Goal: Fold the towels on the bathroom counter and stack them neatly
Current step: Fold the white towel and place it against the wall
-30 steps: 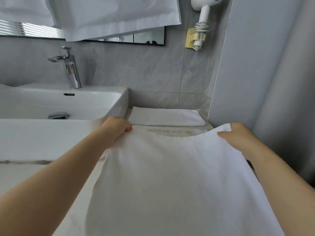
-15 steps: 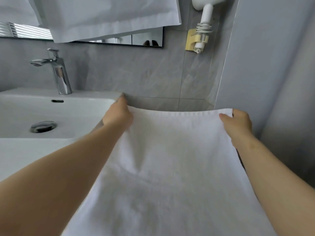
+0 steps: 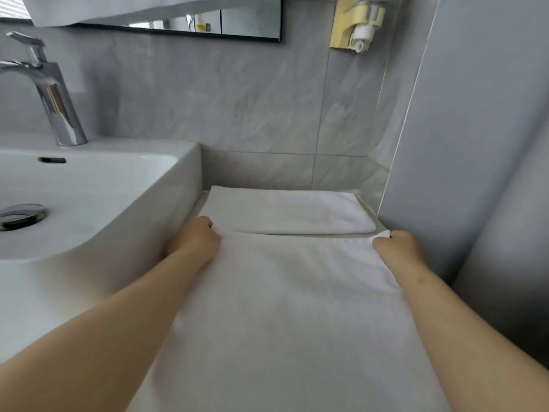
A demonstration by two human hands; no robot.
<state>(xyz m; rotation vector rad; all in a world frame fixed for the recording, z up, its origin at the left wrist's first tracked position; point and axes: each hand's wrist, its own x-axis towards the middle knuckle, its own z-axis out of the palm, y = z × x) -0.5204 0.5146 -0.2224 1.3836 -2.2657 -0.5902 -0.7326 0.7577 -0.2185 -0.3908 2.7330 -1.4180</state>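
This is a bathroom, most likely in a hotel or a home. A white ceramic basin (image 3: 98,185) with a metal drain (image 3: 22,215) and a chrome tap (image 3: 50,93) stands against grey marble-look wall tiles (image 3: 237,99), under the lower edge of a black-framed mirror (image 3: 184,26). A cream wall holder (image 3: 353,23) carrying a white hair dryer handle (image 3: 364,31) is fixed by the corner, and a folded white towel (image 3: 285,212) lies on the narrow counter (image 3: 368,208) beside the basin.
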